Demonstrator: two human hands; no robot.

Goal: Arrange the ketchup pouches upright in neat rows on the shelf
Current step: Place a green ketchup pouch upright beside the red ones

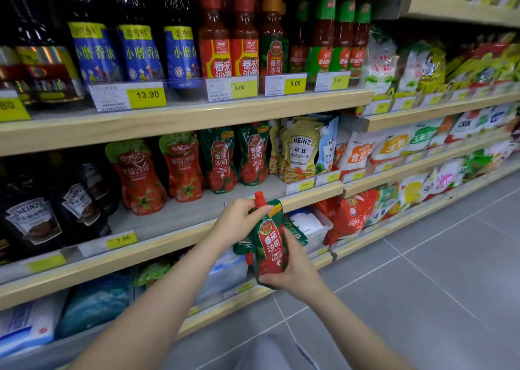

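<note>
Left hand (239, 219): pinches the top of a green ketchup pouch (270, 245).
Right hand (292, 274): grips the pouch bottom.
Shelf (183, 217): four pouches upright.

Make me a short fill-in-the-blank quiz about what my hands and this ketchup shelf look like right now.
1. Both hands hold a green ketchup pouch with a ____ cap.
2. The left hand grips the pouch near its ____.
3. The right hand supports the pouch at its ____.
4. The matching green pouches stand on the shelf directly left of the yellow ____ pouches.

Missing words: red; top; bottom; Heinz
</note>
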